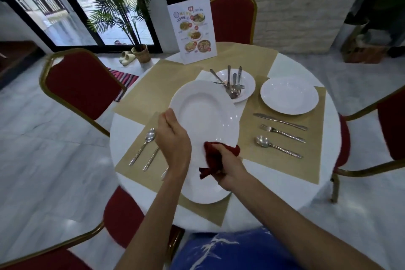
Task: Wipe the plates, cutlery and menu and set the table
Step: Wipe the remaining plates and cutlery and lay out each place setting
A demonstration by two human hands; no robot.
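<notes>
While held tilted, white plate [206, 120] glossy; red cloth [215, 155] on rim.

We note a large white plate [206, 120] lifted and tilted at the near side, a crumpled dark red cloth [215, 158] against its lower rim. Second plate [289, 95] lies flat at right; knife [280, 121], fork [282, 133], spoon [278, 147] in a row just beside it. Centre plate [248, 82] holds loose cutlery [229, 82]. Near-left spoon [144, 144] lies flat. We see the menu card [192, 33] upright, far side
</notes>
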